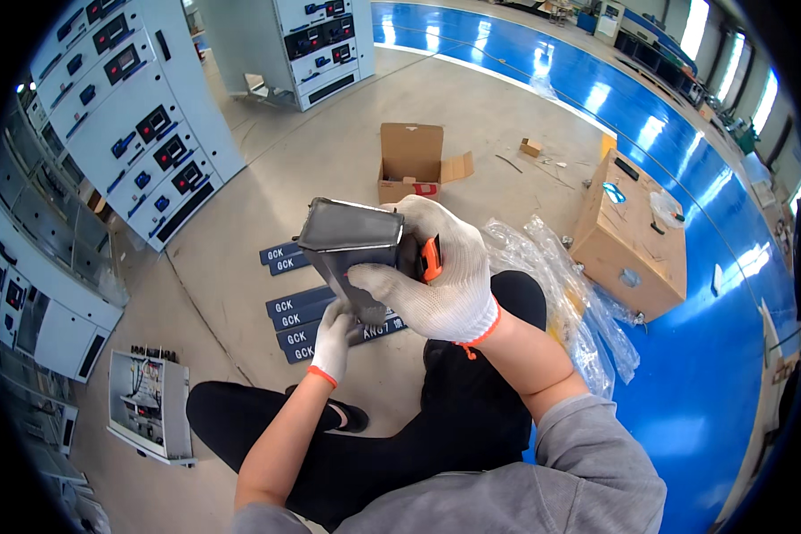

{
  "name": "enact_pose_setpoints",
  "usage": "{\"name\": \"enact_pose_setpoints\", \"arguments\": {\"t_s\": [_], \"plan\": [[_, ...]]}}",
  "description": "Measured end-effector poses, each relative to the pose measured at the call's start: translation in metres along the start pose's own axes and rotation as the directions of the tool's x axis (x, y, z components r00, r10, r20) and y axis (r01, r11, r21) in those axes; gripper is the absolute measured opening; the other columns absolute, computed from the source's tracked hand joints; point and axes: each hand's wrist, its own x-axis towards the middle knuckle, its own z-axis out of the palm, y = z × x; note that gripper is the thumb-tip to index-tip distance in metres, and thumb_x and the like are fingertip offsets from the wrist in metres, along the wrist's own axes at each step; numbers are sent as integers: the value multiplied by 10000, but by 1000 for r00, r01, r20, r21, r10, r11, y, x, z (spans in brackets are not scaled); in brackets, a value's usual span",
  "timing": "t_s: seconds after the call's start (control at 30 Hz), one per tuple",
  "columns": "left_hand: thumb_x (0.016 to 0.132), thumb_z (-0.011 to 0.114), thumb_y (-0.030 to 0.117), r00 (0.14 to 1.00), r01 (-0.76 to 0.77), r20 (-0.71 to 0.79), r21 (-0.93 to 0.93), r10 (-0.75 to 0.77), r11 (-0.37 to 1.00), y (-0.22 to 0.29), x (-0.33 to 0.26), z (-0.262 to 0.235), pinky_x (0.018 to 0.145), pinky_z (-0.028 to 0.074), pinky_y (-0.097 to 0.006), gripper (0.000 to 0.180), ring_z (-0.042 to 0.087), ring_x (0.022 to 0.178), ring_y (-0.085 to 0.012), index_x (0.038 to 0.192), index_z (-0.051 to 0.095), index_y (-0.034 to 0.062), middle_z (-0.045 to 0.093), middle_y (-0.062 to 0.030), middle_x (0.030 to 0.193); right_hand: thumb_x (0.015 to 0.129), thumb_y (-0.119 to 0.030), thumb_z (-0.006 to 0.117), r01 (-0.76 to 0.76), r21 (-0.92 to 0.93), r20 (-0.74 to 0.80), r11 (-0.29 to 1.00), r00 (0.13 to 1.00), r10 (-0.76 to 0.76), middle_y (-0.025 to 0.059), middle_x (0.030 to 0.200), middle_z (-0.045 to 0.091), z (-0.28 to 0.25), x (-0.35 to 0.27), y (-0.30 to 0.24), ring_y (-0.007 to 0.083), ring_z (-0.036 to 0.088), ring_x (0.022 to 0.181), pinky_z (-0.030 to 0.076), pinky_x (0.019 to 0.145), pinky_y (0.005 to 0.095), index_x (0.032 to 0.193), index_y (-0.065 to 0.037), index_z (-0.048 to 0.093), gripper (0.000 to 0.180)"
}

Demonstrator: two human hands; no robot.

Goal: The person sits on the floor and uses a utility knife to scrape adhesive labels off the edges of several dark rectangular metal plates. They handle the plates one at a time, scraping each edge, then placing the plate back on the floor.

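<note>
My right hand, in a white knit glove with an orange cuff, is closed around a dark grey, hollow-looking metal piece held up in front of me. Its broad end faces up, and it narrows downward. An orange and black tool shows in the same hand; its kind is partly hidden by the fingers. Lower down, my gloved left hand has its fingers closed on the lower end of the piece. Just beneath lie several dark blue label strips with white lettering, side by side on the floor.
An open cardboard box stands ahead. Clear plastic wrap lies at my right, beside a larger closed carton with small items on top. Grey switchgear cabinets rise at the left. An open metal drawer unit sits by my left knee.
</note>
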Motion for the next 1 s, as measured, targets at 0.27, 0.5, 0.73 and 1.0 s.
{"name": "enact_pose_setpoints", "arguments": {"t_s": [0.27,0.5,0.73,1.0], "plan": [[811,833,37,628,-741,241,475,740,475,90,-69,93,975,546,-381,841,647,1176,-258,1466,306,8,586,-161,1298,723,-82,887,170,-52,75,984,983,-166,64,851,666,27,-12,5,114,564,627,471,581,272,1077,-8,727,396],[757,844,29,457,-788,145,525,878,323,105,-71,95,908,543,-376,797,647,1048,-241,1355,320,-16,551,-136,1214,694,-59,868,138,111,212,984,964,-159,82,875,679,26,-7,27,139,583,705,478,645,298,1080,9,733,414],[730,671,-167,557,-815,-19,179,830,551,118,-64,70,740,536,-275,949,590,915,-134,1563,244,-6,541,-95,1078,761,99,427,-456,325,352,829,871,342,82,908,556,4,-1,36,118,484,641,406,586,281,1091,-31,436,355],[728,635,-191,594,-794,24,174,804,582,113,-58,37,839,524,-313,891,558,965,-166,1533,294,-20,528,-110,1071,1140,-338,411,-652,515,432,556,758,489,100,859,589,30,7,94,166,591,561,510,514,286,1298,-20,464,359]]}}
